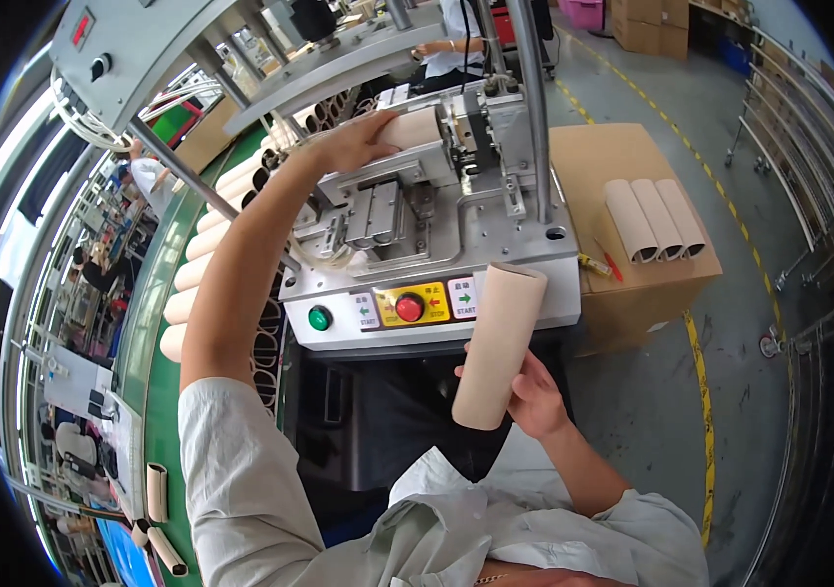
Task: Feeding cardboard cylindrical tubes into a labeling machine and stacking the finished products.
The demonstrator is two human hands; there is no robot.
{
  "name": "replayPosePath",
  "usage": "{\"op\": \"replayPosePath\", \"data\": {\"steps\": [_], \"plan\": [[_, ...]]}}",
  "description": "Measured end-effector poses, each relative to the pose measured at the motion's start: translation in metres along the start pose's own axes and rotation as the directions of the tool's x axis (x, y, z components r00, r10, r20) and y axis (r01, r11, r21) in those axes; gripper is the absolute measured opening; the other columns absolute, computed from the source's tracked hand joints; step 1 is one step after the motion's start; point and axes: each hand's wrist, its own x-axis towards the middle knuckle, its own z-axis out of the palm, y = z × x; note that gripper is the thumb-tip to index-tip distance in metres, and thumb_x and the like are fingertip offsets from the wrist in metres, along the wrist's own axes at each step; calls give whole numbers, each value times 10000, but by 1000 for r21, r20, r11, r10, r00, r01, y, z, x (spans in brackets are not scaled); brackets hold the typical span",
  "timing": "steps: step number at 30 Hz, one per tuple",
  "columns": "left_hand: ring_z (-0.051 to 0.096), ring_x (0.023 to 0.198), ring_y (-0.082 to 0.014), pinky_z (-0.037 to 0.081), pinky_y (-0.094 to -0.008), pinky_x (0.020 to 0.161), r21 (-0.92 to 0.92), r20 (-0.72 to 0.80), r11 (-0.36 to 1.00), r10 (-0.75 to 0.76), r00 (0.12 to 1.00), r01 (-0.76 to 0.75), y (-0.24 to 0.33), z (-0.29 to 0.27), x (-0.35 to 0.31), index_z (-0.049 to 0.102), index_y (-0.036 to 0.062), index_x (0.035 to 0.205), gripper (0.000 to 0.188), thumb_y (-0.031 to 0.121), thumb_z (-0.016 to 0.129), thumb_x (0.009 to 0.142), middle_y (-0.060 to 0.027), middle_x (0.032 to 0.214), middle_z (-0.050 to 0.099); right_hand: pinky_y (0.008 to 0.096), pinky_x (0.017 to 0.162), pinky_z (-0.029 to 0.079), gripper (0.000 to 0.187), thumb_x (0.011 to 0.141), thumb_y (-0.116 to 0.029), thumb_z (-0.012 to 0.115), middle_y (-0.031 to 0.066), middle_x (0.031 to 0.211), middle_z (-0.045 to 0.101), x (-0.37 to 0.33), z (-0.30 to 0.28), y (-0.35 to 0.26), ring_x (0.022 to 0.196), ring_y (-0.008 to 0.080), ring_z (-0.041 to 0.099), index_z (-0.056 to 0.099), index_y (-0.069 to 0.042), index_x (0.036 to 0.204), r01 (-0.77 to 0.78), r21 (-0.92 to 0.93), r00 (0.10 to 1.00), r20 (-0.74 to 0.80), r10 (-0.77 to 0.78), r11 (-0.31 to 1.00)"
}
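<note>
grey floor (632, 421) along the right side, a yellow line (698, 411) marked across it. metal machine (495, 238) fills the middle: posts, a thick upper plate, a flat base with clamps and fixtures. green belt (164, 393) runs along the left, from near to far.

cardboard box (593, 161) just right of the machine; three tan tubes (653, 217) lie side by side on its top, open ends toward the near side. on the belt, a row of tan tubes (197, 272) lies crosswise, left of the machine. two co-workers beyond: a person in white (461, 34) at the far side, another person (151, 181) at the far left.

held tube (500, 347): upright but tilted, top leaning right, in front of the machine's near edge. right hand (537, 396) is closed around its lower part, thumb on the right side, fingertips showing at the left.

machine tube (417, 128): lies sideways in the fixture, its right end at a metal block. left hand (370, 140) reaches over the base from the left, thumb and fingers laid on the tube's left end (gripping or merely pressing, cannot tell).

smallest: red button (410, 307) mid-panel on the near face, green button (320, 318) to its left, yellow cutter (594, 264) on the box's near left corner.
</note>
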Motion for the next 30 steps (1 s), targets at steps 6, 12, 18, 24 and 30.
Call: {"op": "replayPosePath", "data": {"steps": [6,12,18,24,30], "plan": [[626,1166,-352,501,-456,1042,421,-476,902,307,824,-93,59,3,-55,472,41,1545,755,239,820,905,-186,1321,638,430,1023,535,854,879,-424,863,173,1386,646,-5,-24,-1,1202,362,694,474,-31,1529,6,-68,1000,-5,-6,998],[607,1140,-375,532,-475,971,262,-541,963,205,816,-69,171,39,-219,609,-4,1390,752,135,846,689,-203,1317,596,345,948,521,824,763,-194,882,132,1279,686,32,1,-60,1101,240,670,521,-33,1485,185,-640,957,-55,-284,746],[679,1131,-319,549,-422,986,-172,-151,977,99,984,-125,149,154,-330,564,26,1367,758,207,878,702,-134,1302,661,405,1012,515,773,752,-161,888,123,1300,701,149,105,-113,1130,327,659,623,-75,1474,434,-814,765,559,-319,-385],[692,1025,-317,546,-415,937,-325,-64,937,114,991,-129,124,212,-348,572,54,1298,651,227,869,745,-124,1189,676,441,1007,514,713,868,-259,787,121,1273,708,261,151,-122,1116,347,646,563,-128,1532,379,-494,781,624,-16,-783],[692,957,-313,540,-406,906,-353,-7,926,140,990,-133,114,218,-357,582,50,1256,619,216,866,731,-121,1081,680,420,1130,458,657,982,-252,698,106,1550,595,355,159,-142,1348,327,590,491,-151,1598,345,-546,936,257,239,-763]]}}
